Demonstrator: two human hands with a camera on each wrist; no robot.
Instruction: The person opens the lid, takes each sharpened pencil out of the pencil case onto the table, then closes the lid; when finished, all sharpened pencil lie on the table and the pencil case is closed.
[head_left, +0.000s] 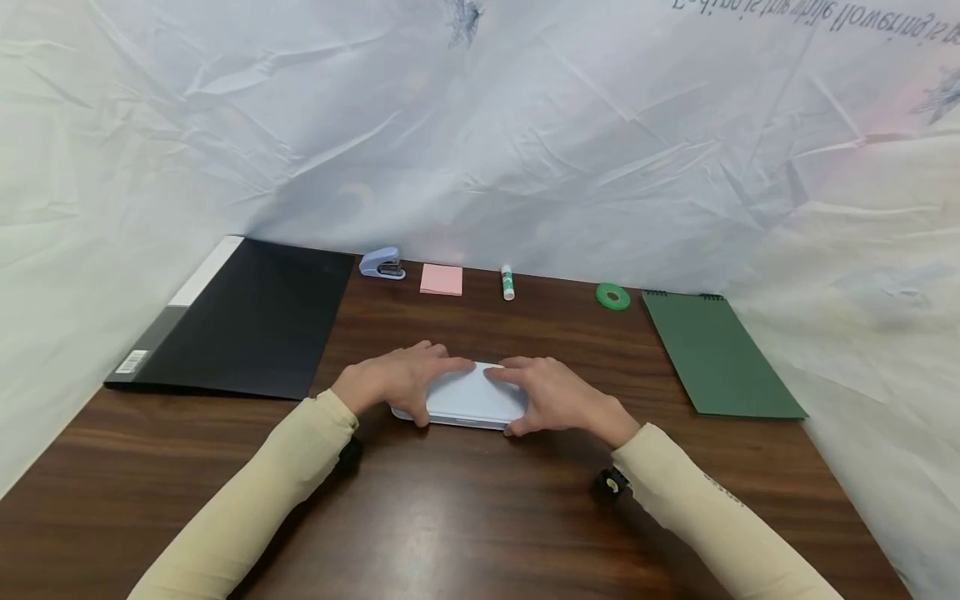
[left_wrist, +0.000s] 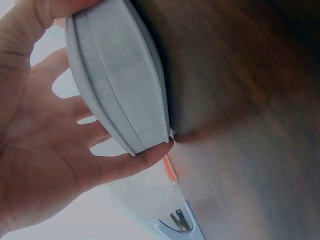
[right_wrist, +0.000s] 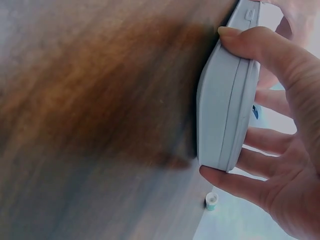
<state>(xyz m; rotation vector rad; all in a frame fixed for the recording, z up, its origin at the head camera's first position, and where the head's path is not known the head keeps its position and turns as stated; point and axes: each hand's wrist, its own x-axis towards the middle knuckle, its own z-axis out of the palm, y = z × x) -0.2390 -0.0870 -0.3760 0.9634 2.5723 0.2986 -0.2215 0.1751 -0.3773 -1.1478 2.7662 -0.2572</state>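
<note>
A pale blue-white hard case (head_left: 477, 395), with a seam along its side and a small catch on its front edge, lies closed in the middle of the dark wooden table. My left hand (head_left: 401, 377) grips its left end, thumb at the front edge and fingers over the top and back. At the other end, my right hand (head_left: 558, 395) holds it the same way. The left wrist view shows the left end of the case (left_wrist: 117, 75) between thumb and little finger. In the right wrist view the thumb presses the front of the case (right_wrist: 225, 105) near the catch.
Along the back of the table are a lilac stapler (head_left: 382, 264), pink sticky notes (head_left: 442, 279), a glue stick (head_left: 507, 282) and a green tape roll (head_left: 612, 296). A black folder (head_left: 262, 317) lies left, a green spiral notebook (head_left: 720, 354) right. White sheeting (head_left: 480, 150) hangs behind.
</note>
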